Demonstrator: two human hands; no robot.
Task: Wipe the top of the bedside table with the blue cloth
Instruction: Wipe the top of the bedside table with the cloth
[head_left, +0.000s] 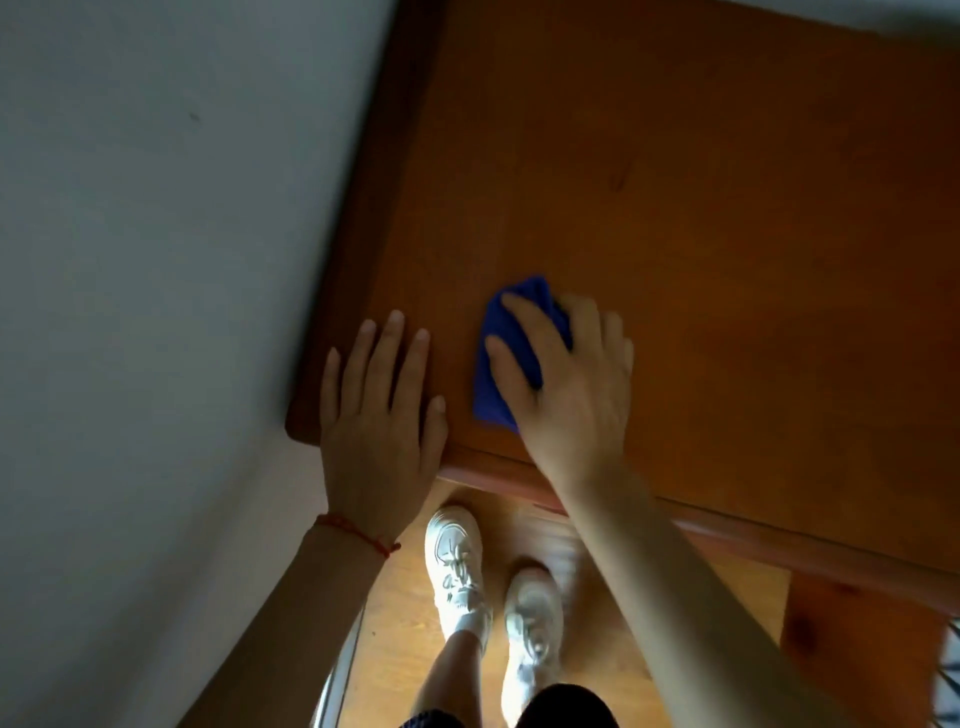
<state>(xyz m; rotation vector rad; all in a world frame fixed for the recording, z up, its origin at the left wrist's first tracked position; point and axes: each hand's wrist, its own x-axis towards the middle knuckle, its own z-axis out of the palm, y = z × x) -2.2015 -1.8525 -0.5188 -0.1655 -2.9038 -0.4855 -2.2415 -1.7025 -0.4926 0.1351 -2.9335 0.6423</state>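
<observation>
At frame centre, the right hand (566, 379) pressed spread fingers onto the blue cloth (506, 358); the left hand (382, 410) lay flat, fingers straight, on the bedside table (675, 182).

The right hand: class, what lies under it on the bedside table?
Under the right hand lies the blue cloth, pressed onto the bedside table. Its left part shows beyond the fingers; the rest, and the wood beneath, are covered.
</observation>
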